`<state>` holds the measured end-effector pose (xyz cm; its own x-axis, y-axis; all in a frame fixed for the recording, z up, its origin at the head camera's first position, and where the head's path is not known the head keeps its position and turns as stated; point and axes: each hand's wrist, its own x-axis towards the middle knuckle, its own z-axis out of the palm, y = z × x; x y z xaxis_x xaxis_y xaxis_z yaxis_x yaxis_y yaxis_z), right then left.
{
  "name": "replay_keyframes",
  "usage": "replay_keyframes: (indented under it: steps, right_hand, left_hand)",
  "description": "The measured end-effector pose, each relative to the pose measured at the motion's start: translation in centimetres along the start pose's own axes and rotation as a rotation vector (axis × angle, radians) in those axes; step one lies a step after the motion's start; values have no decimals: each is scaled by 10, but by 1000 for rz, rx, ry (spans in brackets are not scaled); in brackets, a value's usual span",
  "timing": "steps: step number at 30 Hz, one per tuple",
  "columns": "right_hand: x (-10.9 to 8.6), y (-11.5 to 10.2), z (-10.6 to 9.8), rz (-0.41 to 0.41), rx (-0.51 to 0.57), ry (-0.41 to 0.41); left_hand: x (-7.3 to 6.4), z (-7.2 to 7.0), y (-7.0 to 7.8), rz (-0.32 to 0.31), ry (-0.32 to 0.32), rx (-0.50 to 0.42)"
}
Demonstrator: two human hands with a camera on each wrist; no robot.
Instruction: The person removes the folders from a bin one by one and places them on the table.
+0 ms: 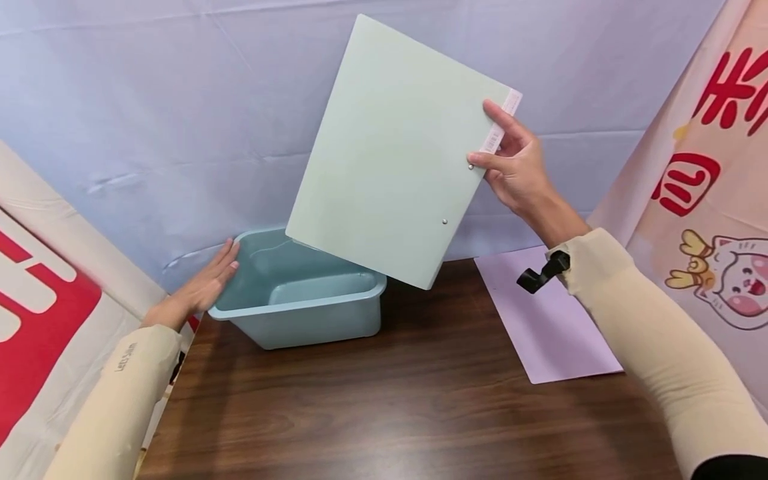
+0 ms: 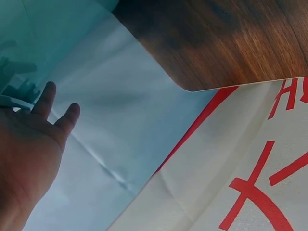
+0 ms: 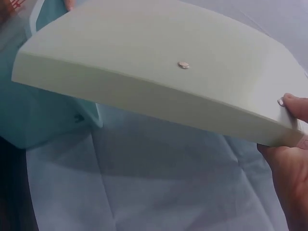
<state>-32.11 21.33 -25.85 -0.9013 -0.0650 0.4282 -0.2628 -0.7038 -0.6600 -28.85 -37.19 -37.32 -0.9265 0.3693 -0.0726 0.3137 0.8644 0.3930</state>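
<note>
My right hand (image 1: 519, 163) grips a pale green ring binder (image 1: 396, 147) near its upper right corner, by the spine edge. The binder hangs tilted, its lower edge over the right part of a blue-green plastic bin (image 1: 324, 327). In the right wrist view the binder's spine (image 3: 144, 94) and two metal rivets show, with the thumb by one rivet. My left hand (image 1: 207, 283) rests against the bin's left rim with fairly straight fingers. The left wrist view shows that hand (image 2: 31, 149) beside the bin wall.
A lilac sheet or folder (image 1: 558, 320) lies on the right of the brown wooden table (image 1: 384, 400). Behind the table hangs a pale blue cloth (image 1: 180, 100). Printed banners (image 1: 726, 173) stand at both sides.
</note>
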Motion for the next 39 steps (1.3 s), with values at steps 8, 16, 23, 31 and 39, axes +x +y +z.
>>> replay_keyframes:
  steps: [8, 16, 23, 31, 39]
  right_hand:
    - [-10, -11, -24, 20, 15, 13]
    - [-21, -21, -50, 61, -11, 6]
    - [-32, -27, -77, 140, -40, -38]
    - [-46, -28, -107, 233, -85, -90]
    - [-55, -24, -130, 293, -184, -101]
  left_hand:
    - [-1, -4, 2, -1, -12, 28]
    - [-6, -5, -1, 36, -1, 12]
    - [-7, 2, -19, 130, 39, -14]
    - [-13, -4, 2, 15, -19, 20]
    - [-19, -5, -1, 4, -19, 23]
